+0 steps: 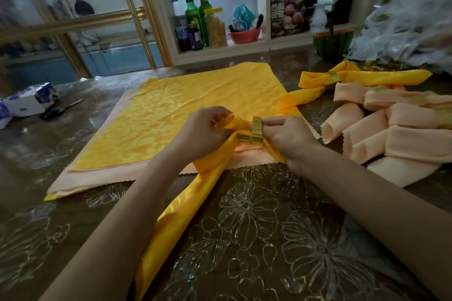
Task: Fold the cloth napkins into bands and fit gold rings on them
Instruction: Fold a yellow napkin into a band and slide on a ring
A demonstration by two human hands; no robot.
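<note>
Left hand (pixel 198 129): closed, pinching the folded tip of the yellow band between thumb and fingers.
Right hand (pixel 287 138): closed, fingers pinching a gold ring and pressing the cloth under it.
Gold ring (pixel 256 127): shiny, between both hands, standing up on the yellow band, touching a second gold piece lying flat just left of it.
Yellow band (pixel 195 193): long folded yellow napkin, running from the hands down to the near edge of the surface, with one end looped up at the left hand.
Flat napkins (pixel 195 102): stack lying open under the hands, in the middle of the surface; yellow patterned one on top, peach one below with its zigzag edge showing at the near side.
Done yellow napkin (pixel 362 77): toward the far right corner, folded into a band with a gold ring round its middle.
Peach napkins (pixel 401 134): pile of folded bands along the right edge, some with gold rings, touching each other.
Surface (pixel 256 227): dark, shiny, with pale flower shapes.
Scissors (pixel 61 110): near the left edge, beside a white and blue pack (pixel 31 101).
Watermelon half (pixel 332 43): at the far edge, right side.
Shelf (pixel 220 50): behind the far edge, holding two green bottles (pixel 197 11) and a red bowl (pixel 244 35).
</note>
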